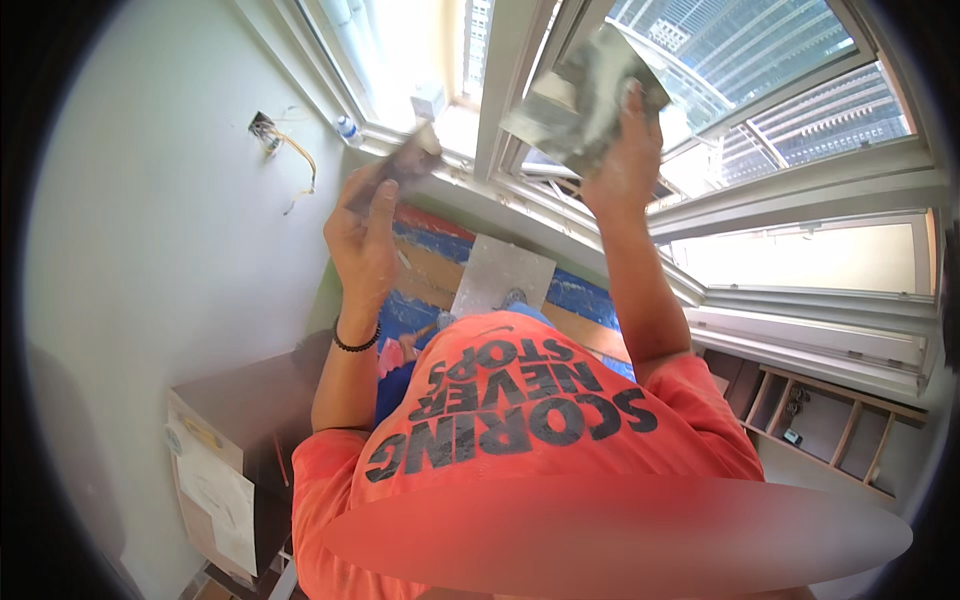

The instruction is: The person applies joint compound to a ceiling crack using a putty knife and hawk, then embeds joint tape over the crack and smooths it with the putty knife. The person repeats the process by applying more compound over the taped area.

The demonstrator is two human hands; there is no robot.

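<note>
In front of the windows, my right hand (628,165) is raised and closed around a wide, flat metal plastering trowel (560,118). White and grey plaster smears its face. To the left and a little lower, my left hand (362,235) grips a smaller dark putty knife (405,168), with pale filler at its upper end. This knife is somewhat blurred, and my fingers hide its handle. A gap separates the two tools. Both are held up in the air near the window frame.
Loose wires (295,155) stick out of a box in the left wall. A small bottle (348,130) stands on the sill by the open windows. Below are a pale board (500,280) and blue floor covering (585,297). A cabinet (230,400) is lower left; a wooden compartment unit (825,425) is right.
</note>
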